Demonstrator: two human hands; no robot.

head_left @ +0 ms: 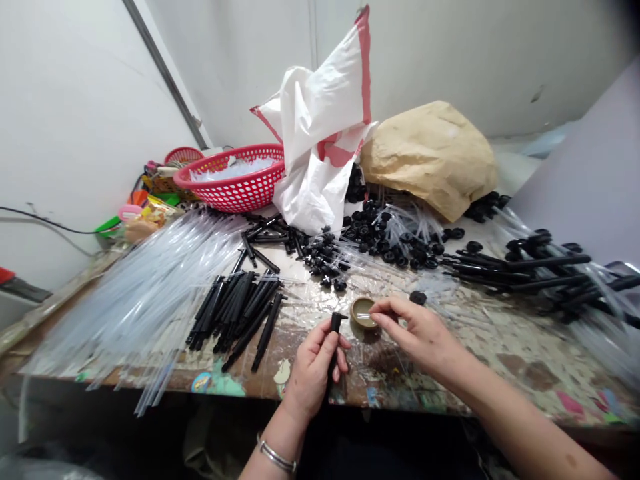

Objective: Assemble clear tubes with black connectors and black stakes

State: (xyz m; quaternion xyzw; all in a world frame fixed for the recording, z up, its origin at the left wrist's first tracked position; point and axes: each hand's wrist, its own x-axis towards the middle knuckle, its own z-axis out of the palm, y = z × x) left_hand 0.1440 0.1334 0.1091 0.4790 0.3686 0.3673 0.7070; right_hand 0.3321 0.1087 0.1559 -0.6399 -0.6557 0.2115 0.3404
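My left hand (317,363) is wrapped round a black plastic tube (336,325), held upright, with a short spout sticking out to the right at its top. My right hand (407,327) pinches a thin clear plastic tube (364,316) between thumb and fingertips, its end over a small round olive dish (356,308). What lies in the dish is hard to make out. Left of my hands lies a pile of black plastic tubes (240,310). Beyond the dish are small black fittings (325,260), some with thin clear tubes attached.
Long clear tubes (145,287) cover the table's left side and overhang its front edge. Behind stand a red basket (235,190), a white sack (320,133) and a brown paper bag (430,157). Black assemblies with clear tubes (530,267) lie at the right.
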